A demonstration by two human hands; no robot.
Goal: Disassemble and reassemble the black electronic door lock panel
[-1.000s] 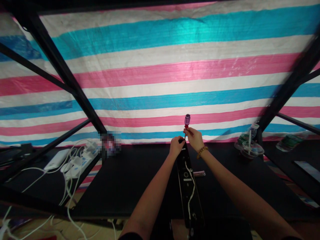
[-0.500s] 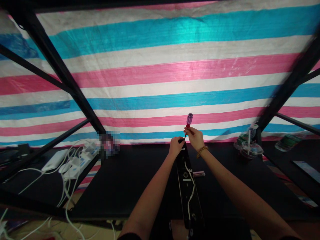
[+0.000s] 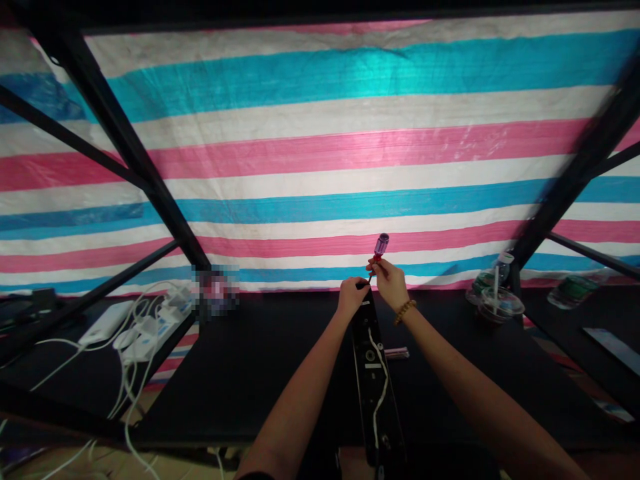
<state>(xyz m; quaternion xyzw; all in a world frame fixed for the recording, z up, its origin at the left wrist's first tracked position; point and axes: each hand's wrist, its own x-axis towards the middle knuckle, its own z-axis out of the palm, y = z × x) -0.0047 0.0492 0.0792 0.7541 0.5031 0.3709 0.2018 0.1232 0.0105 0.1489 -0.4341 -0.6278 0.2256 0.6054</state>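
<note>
A long, narrow black device [image 3: 369, 390] with a white cable [image 3: 383, 380] along its face lies lengthwise in front of me, its near end at the table's front edge. My left hand [image 3: 353, 295] grips its far end, fingers curled over the top. In my right hand [image 3: 390, 280] is a screwdriver [image 3: 381, 245] with a clear purplish handle and red collar, pinched low near the collar. Its handle points up and its shaft slants down to the device's far end beside my left fingers. The tip is hidden.
Beside the device lies a small pinkish packet [image 3: 397, 353]. A lidded plastic cup [image 3: 501, 305] and a bottle [image 3: 504, 267] stand at the right back. A power strip [image 3: 160, 333] with tangled white cables is at left. Black frame posts [image 3: 145, 173] flank the table [image 3: 240, 373] before a striped sheet.
The view has shifted slightly. The screwdriver's handle leans a little more to the right. Both hands keep their hold at the device's far end.
</note>
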